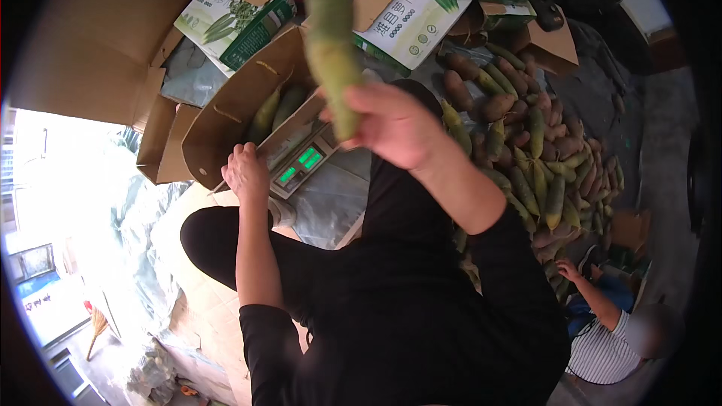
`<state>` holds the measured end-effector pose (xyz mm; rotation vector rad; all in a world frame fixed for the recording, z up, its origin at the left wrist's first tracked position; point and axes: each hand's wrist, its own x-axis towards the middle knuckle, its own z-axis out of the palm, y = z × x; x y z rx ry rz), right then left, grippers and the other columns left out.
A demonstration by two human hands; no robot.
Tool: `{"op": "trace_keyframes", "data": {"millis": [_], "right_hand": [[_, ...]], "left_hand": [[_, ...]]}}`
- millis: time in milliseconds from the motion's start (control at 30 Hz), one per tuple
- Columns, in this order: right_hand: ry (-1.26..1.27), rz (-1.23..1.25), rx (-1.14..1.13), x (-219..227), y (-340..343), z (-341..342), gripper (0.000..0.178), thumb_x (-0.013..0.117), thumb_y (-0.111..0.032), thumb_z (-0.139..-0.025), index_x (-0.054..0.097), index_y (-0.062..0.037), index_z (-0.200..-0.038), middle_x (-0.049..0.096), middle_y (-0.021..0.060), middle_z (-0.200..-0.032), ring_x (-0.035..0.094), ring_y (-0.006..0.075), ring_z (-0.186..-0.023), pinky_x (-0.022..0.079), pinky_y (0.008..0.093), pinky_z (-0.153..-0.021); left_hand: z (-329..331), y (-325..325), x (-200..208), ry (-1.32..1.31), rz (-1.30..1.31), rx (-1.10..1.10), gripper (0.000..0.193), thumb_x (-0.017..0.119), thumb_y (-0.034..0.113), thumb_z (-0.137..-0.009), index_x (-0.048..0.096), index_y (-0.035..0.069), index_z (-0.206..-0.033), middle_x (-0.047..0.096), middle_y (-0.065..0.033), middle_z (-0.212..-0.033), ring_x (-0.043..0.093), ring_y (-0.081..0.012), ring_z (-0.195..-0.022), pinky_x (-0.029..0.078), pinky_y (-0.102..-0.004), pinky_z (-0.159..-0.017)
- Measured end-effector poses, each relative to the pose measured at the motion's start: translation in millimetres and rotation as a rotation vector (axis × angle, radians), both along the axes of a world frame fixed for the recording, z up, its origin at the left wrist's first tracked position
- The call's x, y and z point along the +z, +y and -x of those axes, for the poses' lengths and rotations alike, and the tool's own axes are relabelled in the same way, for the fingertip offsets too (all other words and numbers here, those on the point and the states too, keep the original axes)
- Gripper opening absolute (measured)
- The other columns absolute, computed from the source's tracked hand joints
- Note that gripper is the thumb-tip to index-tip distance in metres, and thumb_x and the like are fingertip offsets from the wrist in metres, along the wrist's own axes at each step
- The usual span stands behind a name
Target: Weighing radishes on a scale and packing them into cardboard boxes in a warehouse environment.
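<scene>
A long green radish [329, 30], blurred by motion, is held upright in my right hand [391, 122], its lower end between the fingers and thumb. My left hand [247, 171] grips the near rim of an open cardboard box [214, 135]. Inside that box lie a few green radishes [265, 116]; part of its inside is hidden by the near wall. Against the box's near side is a digital scale [297, 169] with lit green displays. The raised radish is above the box's right end, apart from it.
White and green printed cartons [412, 19] stand behind the box. To the right spreads a large heap of green and reddish radishes [538, 150]. Another person [605, 346] reaches toward the heap at lower right. Clear plastic sheeting [143, 218] and a broom [98, 323] are at left.
</scene>
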<state>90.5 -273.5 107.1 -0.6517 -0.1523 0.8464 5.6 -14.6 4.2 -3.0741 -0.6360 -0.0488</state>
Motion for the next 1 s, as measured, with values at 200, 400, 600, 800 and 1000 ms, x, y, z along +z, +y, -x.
{"op": "trace_keyframes", "data": {"millis": [200,400,600,800,1000], "right_hand": [[0.289,0.044,0.104,-32.0,85.6,31.3,0.018,0.065,-0.026,-0.085,0.060,-0.0103,-0.093,0.063,0.0006,-0.083,0.059,0.0096,-0.072,0.045,0.0241,-0.058],[0.305,0.213,-0.076,-44.9,131.3,26.8,0.025,0.067,-0.032,-0.083,0.057,-0.0112,-0.094,0.060,0.0012,-0.088,0.056,0.0134,-0.081,0.043,0.0310,-0.068],[0.092,0.434,-0.062,-68.0,118.8,25.4,0.031,0.063,-0.024,-0.085,0.052,-0.0054,-0.107,0.058,0.0044,-0.097,0.055,0.0132,-0.083,0.045,0.0290,-0.066],[-0.211,0.268,-0.075,-22.2,49.1,23.2,0.024,0.062,-0.017,-0.086,0.060,-0.0024,-0.105,0.062,0.0042,-0.095,0.056,0.0095,-0.082,0.046,0.0237,-0.065],[-0.346,0.423,-0.579,-18.8,-65.3,-17.7,0.026,0.062,-0.015,-0.085,0.061,-0.0026,-0.108,0.064,0.0062,-0.095,0.060,0.0113,-0.080,0.049,0.0240,-0.068]], "left_hand": [[6.3,4.2,-8.4,-0.082,-0.049,-0.052,0.012,0.057,0.021,-0.079,0.060,0.012,-0.086,0.059,-0.0065,-0.091,0.058,-0.0267,-0.092,0.042,-0.0427,-0.074],[1.1,10.1,-21.1,-0.020,-0.028,0.028,0.015,0.058,0.020,-0.079,0.061,0.014,-0.093,0.059,-0.0051,-0.095,0.059,-0.0261,-0.093,0.043,-0.0432,-0.073],[-3.0,-5.2,-3.0,0.009,-0.053,-0.008,0.018,0.058,0.027,-0.081,0.060,0.011,-0.089,0.059,-0.0065,-0.092,0.059,-0.0274,-0.091,0.044,-0.0448,-0.072],[-2.6,-5.2,-2.8,0.043,-0.017,-0.012,0.020,0.060,0.027,-0.081,0.059,0.009,-0.090,0.059,-0.0063,-0.093,0.058,-0.0275,-0.093,0.043,-0.0446,-0.075],[1.8,-1.3,-1.8,0.045,-0.036,-0.040,0.025,0.063,0.025,-0.080,0.059,0.008,-0.097,0.059,-0.0080,-0.097,0.057,-0.0280,-0.096,0.043,-0.0437,-0.077]]}}
